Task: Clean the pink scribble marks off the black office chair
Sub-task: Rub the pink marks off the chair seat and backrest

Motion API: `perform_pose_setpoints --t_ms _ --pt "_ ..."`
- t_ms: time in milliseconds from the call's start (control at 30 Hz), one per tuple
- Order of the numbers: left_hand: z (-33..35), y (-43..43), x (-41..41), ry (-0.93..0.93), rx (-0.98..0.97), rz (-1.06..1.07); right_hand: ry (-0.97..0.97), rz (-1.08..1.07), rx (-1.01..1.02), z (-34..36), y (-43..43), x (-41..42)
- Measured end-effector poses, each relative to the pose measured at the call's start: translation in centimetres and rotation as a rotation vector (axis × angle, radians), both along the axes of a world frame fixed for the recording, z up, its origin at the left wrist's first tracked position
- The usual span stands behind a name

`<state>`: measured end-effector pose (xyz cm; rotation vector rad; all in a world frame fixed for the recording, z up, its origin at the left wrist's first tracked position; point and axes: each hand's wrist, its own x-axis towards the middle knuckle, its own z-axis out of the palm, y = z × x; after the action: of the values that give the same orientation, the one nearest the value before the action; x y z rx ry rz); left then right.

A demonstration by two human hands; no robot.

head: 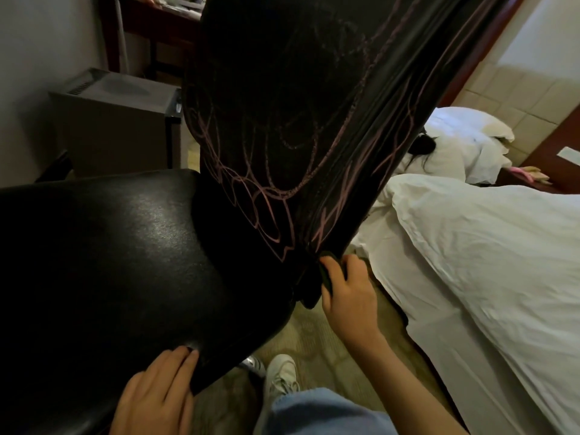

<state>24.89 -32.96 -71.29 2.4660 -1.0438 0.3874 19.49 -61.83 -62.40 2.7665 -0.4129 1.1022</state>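
No lettering, label, brand or number can be read; on the black office chair (125,246) only looping pink scribble marks (270,196) are seen.

Pink scribble marks (266,196) loop across the black chair (125,252), beside white bedding (486,262), a white shoe (281,372) and blue jeans (320,412).

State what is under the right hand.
A dark cloth, which the right hand grips against the chair backrest. The hand covers most of it, so its shape is hidden.
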Motion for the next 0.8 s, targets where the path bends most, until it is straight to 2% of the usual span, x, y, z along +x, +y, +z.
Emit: perform_pose_setpoints --t_ms 200,367,467,633,800 --pt "-1.1 -0.1 0.1 0.02 0.001 0.004 0.062 0.014 0.052 -0.9 -0.1 -0.3" --pt "-1.0 -0.3 0.1 -0.012 -0.044 0.027 0.253 -0.019 0.154 -2.4 0.5 -2.6" --pt "-0.4 -0.1 -0.1 -0.004 -0.066 0.019 0.142 0.028 0.243 -0.4 0.9 -3.8" --pt "-0.5 0.3 0.0 -0.006 -0.06 0.006 -0.149 0.123 0.152 7.9 0.7 -2.0" --pt "0.3 0.4 0.1 -0.084 -0.113 -0.015 -0.187 0.04 0.013 10.0 -0.2 -0.1"
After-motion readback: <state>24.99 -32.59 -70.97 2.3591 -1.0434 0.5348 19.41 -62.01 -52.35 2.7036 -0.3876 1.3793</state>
